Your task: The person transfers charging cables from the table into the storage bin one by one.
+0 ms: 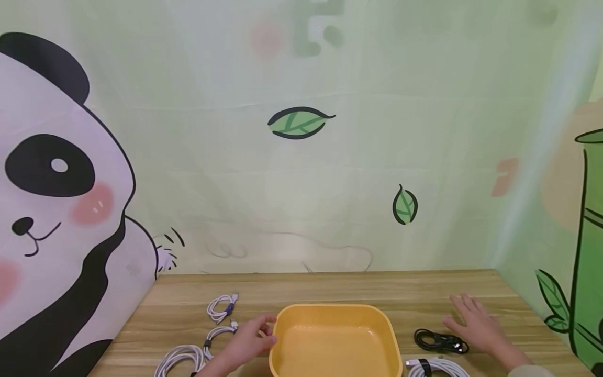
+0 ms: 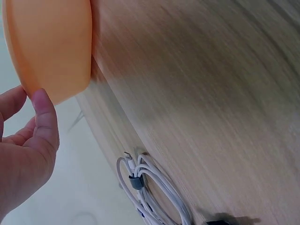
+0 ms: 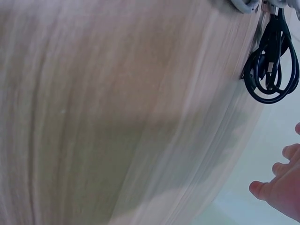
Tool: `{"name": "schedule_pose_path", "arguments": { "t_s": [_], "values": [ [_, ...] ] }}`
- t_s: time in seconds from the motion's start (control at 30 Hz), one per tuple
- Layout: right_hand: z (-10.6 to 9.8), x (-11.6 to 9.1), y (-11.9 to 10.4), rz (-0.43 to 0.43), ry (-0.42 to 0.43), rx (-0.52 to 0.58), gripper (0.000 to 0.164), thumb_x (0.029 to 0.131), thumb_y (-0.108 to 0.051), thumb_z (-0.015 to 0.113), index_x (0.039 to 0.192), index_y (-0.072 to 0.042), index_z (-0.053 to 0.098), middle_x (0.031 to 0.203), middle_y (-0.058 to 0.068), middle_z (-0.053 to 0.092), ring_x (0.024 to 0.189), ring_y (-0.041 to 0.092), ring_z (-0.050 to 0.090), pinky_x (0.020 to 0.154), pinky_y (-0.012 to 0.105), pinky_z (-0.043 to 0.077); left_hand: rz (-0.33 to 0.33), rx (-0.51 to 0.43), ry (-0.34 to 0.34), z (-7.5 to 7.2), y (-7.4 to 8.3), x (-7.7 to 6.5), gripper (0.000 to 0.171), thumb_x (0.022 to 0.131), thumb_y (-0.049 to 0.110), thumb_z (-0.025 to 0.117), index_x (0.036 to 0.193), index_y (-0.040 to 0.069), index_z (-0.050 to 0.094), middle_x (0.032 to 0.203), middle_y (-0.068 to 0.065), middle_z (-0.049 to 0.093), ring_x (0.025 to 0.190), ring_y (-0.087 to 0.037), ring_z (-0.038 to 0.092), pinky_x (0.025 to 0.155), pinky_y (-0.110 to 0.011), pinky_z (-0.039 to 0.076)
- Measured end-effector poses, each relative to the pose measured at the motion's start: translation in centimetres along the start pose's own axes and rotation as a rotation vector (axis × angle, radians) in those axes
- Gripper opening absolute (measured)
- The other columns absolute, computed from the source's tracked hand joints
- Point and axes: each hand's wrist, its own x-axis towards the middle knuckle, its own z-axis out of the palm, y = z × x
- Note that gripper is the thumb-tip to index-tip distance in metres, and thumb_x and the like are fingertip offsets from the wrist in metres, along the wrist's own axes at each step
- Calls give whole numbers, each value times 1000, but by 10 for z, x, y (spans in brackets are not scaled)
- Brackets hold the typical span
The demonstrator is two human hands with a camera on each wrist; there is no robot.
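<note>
A yellow plastic basket [image 1: 334,340] stands on the wooden table in front of me. My left hand [image 1: 249,337] is at its left side, thumb and fingertips right at the rim; in the left wrist view the thumb [image 2: 44,112] overlaps the outer wall of the basket [image 2: 56,51]. My right hand [image 1: 478,324] is over the table's right part with fingers spread, holding nothing. Nearest to it is a coiled black cable [image 1: 440,341], also in the right wrist view [image 3: 272,61]. Below that lies a coiled white cable [image 1: 438,367] with a black strap.
Left of the basket lie a small white cable coil [image 1: 221,308], a second white cable [image 1: 219,333] partly behind my left hand, and a larger white coil [image 1: 179,358]. A printed backdrop [image 1: 301,209] rises behind the table [image 1: 330,285].
</note>
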Motion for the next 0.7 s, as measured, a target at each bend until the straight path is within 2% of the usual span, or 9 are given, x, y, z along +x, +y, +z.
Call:
{"name": "schedule_pose_path", "arguments": {
  "t_s": [0.2,0.7],
  "values": [
    [1,0,-4,-23,-4,25,66,82,-43,54,126,4,41,128,35,33,114,55,29,73,75,29,-34,-71,6,2,2,0,43,77,0,60,117,-8,46,87,-10,50,69,-12,53,61,-29,55],
    [4,-2,-6,-72,17,54,63,78,-36,61,123,4,44,126,36,36,110,55,35,76,67,36,-93,-138,57,5,4,1,46,74,-5,60,118,-9,46,92,-12,50,74,-13,54,63,-29,55]
  ]
}}
